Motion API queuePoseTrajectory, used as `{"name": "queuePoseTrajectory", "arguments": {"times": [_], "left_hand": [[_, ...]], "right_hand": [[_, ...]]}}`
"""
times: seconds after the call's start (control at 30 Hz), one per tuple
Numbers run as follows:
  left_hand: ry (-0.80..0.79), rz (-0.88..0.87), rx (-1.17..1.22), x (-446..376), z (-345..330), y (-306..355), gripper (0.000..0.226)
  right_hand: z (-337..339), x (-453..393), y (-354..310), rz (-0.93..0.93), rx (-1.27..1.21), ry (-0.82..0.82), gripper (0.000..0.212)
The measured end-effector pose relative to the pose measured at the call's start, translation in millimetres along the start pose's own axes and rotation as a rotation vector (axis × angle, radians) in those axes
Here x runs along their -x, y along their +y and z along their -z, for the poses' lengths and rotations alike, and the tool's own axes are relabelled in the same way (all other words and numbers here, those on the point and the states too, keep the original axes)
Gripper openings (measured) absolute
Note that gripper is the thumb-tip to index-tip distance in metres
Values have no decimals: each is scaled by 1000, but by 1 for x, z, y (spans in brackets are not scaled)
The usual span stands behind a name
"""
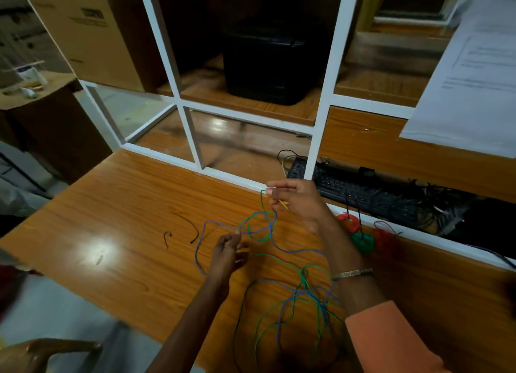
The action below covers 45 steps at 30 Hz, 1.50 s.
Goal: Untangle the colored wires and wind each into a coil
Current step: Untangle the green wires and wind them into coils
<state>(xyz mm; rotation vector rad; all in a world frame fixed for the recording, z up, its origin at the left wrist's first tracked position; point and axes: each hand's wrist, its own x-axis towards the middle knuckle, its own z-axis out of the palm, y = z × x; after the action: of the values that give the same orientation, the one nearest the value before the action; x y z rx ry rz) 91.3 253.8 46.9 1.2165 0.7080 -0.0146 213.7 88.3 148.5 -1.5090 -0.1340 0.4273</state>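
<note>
Down by the desk's near edge, the loose tangle (304, 302) of green and blue wires sprawls unsorted — plenty left, I'd say. Up top, the right hand (296, 202) pinches a green wire end, and the left hand (227, 251) pinches the knot of green and blue loops. Against the white frame, a red coil (349, 221) and a green coil (363, 242) look finished.

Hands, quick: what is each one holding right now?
Left hand: pinching the thin blue wire at its fingertips.
Right hand: raised, pinching the thin green wire end.
</note>
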Motion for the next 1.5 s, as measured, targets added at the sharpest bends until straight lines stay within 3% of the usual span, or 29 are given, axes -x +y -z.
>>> {"name": "queuePoseTrajectory", "arguments": {"times": [0.17, 0.3, 0.4, 0.47, 0.53, 0.63, 0.73, 0.87, 0.93, 1.03, 1.1, 1.17, 1.27, 1.43, 1.5], "left_hand": [[-54, -46, 95, -11, -4, 29, 48], [-148, -141, -141, -18, -10, 29, 61], [-285, -169, -387, -26, -23, 12, 40], [-305, -294, -504, -31, -27, 0, 22], [-274, -411, -566, -36, -23, -4, 26], [-293, -438, -439, -43, -11, 3, 24], [-123, -456, -288, -54, 10, 14, 19], [17, -481, -324, -77, 35, 25, 11], [42, -448, -414, -83, 41, 34, 31], [-59, -363, -576, -76, 36, 44, 48], [-104, -417, -669, -70, 30, 41, 54], [-79, -514, -696, -61, 20, 36, 50], [-32, -582, -695, -42, -8, 21, 25], [-167, -288, -800, -32, -52, -20, 58], [-150, -223, -841, -30, -63, -25, 58]], "right_hand": [[8, 12, -21, 10, -149, -34, 21], [17, 21, -15, 52, -252, -6, 26], [20, 31, -14, 106, -360, 22, 27], [24, 34, -14, 131, -440, 93, 28], [33, 36, -13, 145, -507, 213, 26], [49, 40, -11, 165, -530, 393, 21], [59, 43, -8, 160, -565, 505, 19], [64, 47, -1, 106, -499, 458, 20], [64, 49, 0, 83, -488, 467, 20], [62, 51, -4, 33, -468, 430, 20], [57, 54, -8, -6, -417, 373, 19], [50, 58, -12, -43, -355, 315, 19], [43, 64, -19, -66, -311, 238, 19], [40, 79, -37, -39, -361, 52, 20], [45, 83, -41, -20, -399, 4, 20]]}}
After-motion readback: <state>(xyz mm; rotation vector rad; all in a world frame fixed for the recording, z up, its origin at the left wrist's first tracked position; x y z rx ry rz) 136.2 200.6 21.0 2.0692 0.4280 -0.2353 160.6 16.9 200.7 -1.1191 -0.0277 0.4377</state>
